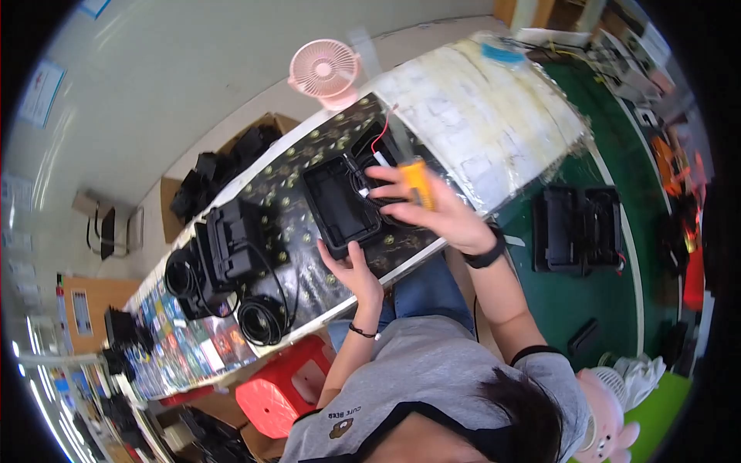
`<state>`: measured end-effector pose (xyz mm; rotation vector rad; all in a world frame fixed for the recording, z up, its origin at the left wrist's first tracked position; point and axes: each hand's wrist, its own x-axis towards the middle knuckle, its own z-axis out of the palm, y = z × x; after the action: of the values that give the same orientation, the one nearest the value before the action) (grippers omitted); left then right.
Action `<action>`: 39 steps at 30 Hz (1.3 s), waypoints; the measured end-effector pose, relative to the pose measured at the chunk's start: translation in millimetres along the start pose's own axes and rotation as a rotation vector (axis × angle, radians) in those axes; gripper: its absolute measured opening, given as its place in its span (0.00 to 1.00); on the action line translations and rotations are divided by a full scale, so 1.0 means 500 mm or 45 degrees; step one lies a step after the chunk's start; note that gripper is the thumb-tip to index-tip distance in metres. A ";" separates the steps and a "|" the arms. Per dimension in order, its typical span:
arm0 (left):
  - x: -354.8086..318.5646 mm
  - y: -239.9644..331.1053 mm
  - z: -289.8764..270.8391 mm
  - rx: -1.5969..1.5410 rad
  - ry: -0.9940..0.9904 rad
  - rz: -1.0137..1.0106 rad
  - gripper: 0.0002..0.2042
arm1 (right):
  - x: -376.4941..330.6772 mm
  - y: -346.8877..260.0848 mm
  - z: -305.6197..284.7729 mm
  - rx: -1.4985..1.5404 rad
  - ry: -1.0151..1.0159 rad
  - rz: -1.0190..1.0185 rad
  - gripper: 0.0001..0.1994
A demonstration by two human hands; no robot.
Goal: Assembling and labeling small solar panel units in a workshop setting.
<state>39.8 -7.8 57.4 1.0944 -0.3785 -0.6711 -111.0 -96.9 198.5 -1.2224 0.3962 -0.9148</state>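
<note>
An opened black plastic case [330,218] lies on the dark patterned tabletop [297,258] in front of me. A black cable with a plug [353,171] and a red wire [380,136] lie in and over it. My left hand [353,272] grips the case's near edge, thumb and fingers at its corner. My right hand [441,212] is over the case's right side, holding a yellow-handled tool [416,184]. The tool's far end is smeared by motion, so its kind cannot be told. Some of my right fingers are spread above the cable.
Left on the table stand black cases [234,239] with a coiled black cable [261,320]. A pink fan [324,71] stands at the far edge. A cardboard box [171,202] of black parts sits beyond. A red stool [270,397] is below; another opened black case [575,229] lies on the right.
</note>
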 end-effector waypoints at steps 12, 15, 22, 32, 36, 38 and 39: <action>0.135 0.164 -0.021 0.309 -0.202 0.386 0.43 | -0.120 0.079 -0.145 -0.077 0.807 0.046 0.07; 0.162 0.205 0.000 0.290 -0.436 0.504 0.43 | -0.105 0.114 -0.149 -0.130 0.761 0.050 0.05; 0.254 0.209 0.022 0.391 -0.840 0.274 0.35 | -0.061 0.175 -0.115 -0.352 0.837 0.158 0.10; 0.212 0.163 0.088 1.160 -0.866 0.890 0.30 | -0.101 0.186 -0.140 -0.191 0.656 0.276 0.12; 0.115 0.179 0.089 1.526 -1.277 0.833 0.27 | -0.104 0.181 -0.119 -0.080 0.708 0.266 0.15; 0.101 0.164 0.076 1.386 -1.206 0.781 0.22 | -0.120 0.209 -0.134 -0.045 0.723 0.260 0.17; 0.100 0.163 0.067 1.353 -1.187 0.797 0.20 | -0.127 0.220 -0.140 -0.010 0.742 0.248 0.19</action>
<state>82.2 -40.4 143.3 1.4607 -1.9562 -0.3408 -155.9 -85.5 61.3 -0.8870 0.9659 -1.0907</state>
